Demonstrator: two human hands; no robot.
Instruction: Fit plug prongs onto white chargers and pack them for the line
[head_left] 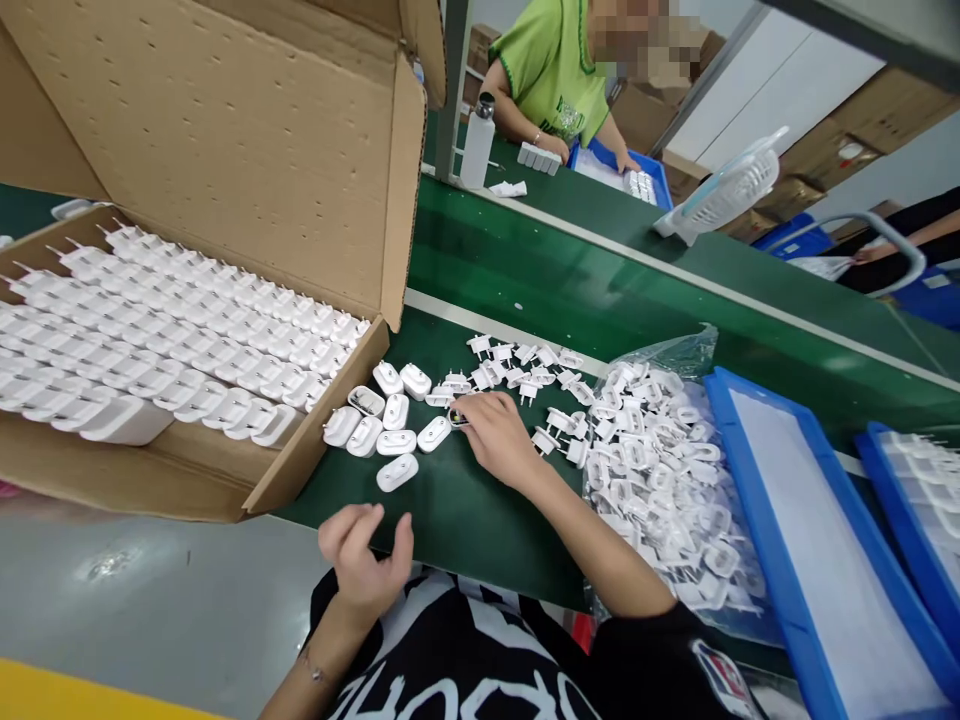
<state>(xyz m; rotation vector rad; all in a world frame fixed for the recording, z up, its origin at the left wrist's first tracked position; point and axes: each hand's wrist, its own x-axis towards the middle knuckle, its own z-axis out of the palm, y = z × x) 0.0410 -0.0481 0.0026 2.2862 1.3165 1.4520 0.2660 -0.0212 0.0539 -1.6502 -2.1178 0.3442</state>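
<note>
My right hand [491, 437] is closed round a small charger piece [458, 418]; a dark spot with a bit of yellow shows at its end, and the rest is behind my fingers. Just left of it lie several white oval charger bodies [396, 442] on the green table [450, 510]. One charger body [367, 402] among them looks uncapped, with parts showing inside. My left hand [366, 560] hovers near the table's front edge, fingers apart and nothing in it. Loose white plug caps [525, 368] with metal pins are scattered beyond my right hand.
An open cardboard box [315, 440] at left holds rows of white chargers [187, 330]. On the right, a clear bag [660, 480] is full of plug caps, beside blue trays [765, 500]. Across the green divider, a person in a green shirt [551, 70] handles white pieces near a bottle [477, 145] and fan [727, 185].
</note>
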